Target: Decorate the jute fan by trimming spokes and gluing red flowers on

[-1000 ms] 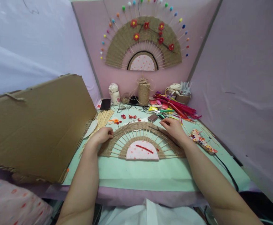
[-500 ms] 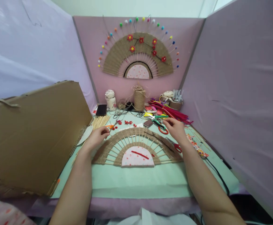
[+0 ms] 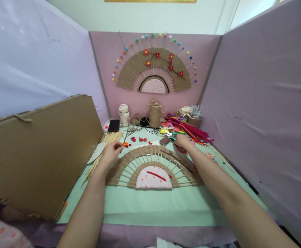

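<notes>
My left hand [image 3: 112, 151] pinches a thin, forked dry twig [image 3: 126, 133] between thumb and fingertips, above the left end of a woven twine fan [image 3: 137, 151]. At the back right of the fan, my right hand [image 3: 183, 141] has its fingers closed at the handles of green-and-black pliers [image 3: 169, 134], which lie on the table; the hand partly hides them. A dark twig [image 3: 177, 159] lies across the fan's right side. On the fan's pink dotted half-circle [image 3: 150, 182] rests a red strip [image 3: 156, 176]. Small red flower pieces [image 3: 141, 139] lie behind the fan.
Wooden sticks [image 3: 113, 137], a phone [image 3: 113, 125] and a white bottle [image 3: 124, 115] stand or lie at back left. A twine spool [image 3: 155, 115] and red pipe cleaners [image 3: 191, 129] are behind. Cardboard [image 3: 44, 155] leans left. Another fan [image 3: 132, 69] hangs on the back panel.
My right hand has moved left onto the pliers' handles. My left hand keeps hold of the twig, which now points more upright. The camera view has tilted up slightly.
</notes>
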Demonstrator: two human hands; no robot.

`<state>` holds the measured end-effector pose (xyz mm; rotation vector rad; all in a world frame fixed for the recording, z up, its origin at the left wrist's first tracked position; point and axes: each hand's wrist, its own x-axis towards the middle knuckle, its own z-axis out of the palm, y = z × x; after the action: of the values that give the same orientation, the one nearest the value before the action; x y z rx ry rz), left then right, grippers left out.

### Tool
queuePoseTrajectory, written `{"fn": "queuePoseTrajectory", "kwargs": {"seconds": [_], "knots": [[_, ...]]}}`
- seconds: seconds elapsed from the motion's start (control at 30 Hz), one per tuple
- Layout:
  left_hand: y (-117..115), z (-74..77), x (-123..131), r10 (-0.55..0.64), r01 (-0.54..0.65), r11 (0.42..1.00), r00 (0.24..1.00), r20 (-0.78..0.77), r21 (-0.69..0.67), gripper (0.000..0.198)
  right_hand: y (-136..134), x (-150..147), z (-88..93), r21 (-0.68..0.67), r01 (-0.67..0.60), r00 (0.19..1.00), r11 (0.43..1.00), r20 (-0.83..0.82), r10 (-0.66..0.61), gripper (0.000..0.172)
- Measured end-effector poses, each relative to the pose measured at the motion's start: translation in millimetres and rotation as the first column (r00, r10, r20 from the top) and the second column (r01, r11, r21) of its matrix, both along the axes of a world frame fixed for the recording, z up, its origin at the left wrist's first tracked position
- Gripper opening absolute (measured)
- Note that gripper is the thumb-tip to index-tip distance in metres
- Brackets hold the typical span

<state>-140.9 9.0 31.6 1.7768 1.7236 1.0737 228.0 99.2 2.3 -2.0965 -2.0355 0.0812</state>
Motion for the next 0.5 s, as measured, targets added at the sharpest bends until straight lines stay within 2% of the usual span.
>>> {"fn": "queuePoseTrajectory", "kwargs": {"seconds": [0.1,0.23,0.33,0.5], "knots": [[0,-2.4,1,0.013,-0.012,1.0,1.0,-0.025,0.022,0.019,1,-4,-11.6,-0.037,0.005,0.999,0.999,0.04,-0.004,0.028],[-3,-2.5,3,0.005,-0.004,0.999,1.0,-0.029,0.032,0.018,-8,-7,-12.5,0.067,-0.01,0.998,0.998,0.061,0.006,0.018],[-5,-0.7,5,0.013,-0.013,0.999,1.0,-0.002,0.035,0.019,-16,-7,-3.0,0.192,-0.011,0.999,0.981,0.046,0.002,0.017],[-7,2.3,8,0.007,-0.01,1.0,0.992,0.123,0.024,0.018,-35,-4,27.8,0.356,0.008,0.997,0.935,-0.076,0.021,0.023]]}}
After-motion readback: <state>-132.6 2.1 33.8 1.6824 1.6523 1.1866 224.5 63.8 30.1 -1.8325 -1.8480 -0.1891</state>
